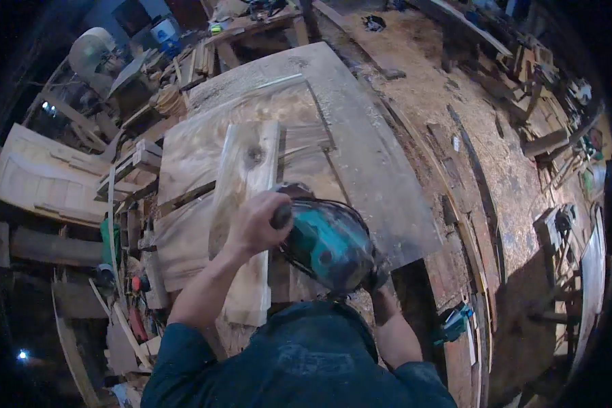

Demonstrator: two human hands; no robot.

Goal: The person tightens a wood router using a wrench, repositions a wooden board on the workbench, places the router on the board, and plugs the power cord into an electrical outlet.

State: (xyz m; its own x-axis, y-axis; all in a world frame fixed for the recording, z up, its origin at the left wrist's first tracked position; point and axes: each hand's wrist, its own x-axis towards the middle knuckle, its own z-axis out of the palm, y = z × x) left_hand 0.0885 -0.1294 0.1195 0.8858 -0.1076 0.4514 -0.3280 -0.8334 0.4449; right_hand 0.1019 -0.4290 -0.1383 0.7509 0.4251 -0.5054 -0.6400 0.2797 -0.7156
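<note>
A teal and black electric planer (326, 245), by its look, lies over the right edge of a pale wooden plank (251, 163). My left hand (258, 221) is closed around the dark knob at its front. At the rear of the tool my right hand (379, 275) is wrapped round the handle, its fingers largely hidden and in shadow. A dark cord curves along the tool body. The plank has a dark knot near its far end and rests on wider wooden panels (190, 149). The underside of the tool is hidden.
A large dusty board (374, 163) lies under the panels. Carved pale wooden panels (47, 173) stand at the left, near stacked offcuts. Another teal power tool (453, 323) sits at the lower right. Sawdust covers the floor (415, 47), with scrap wood along the right side.
</note>
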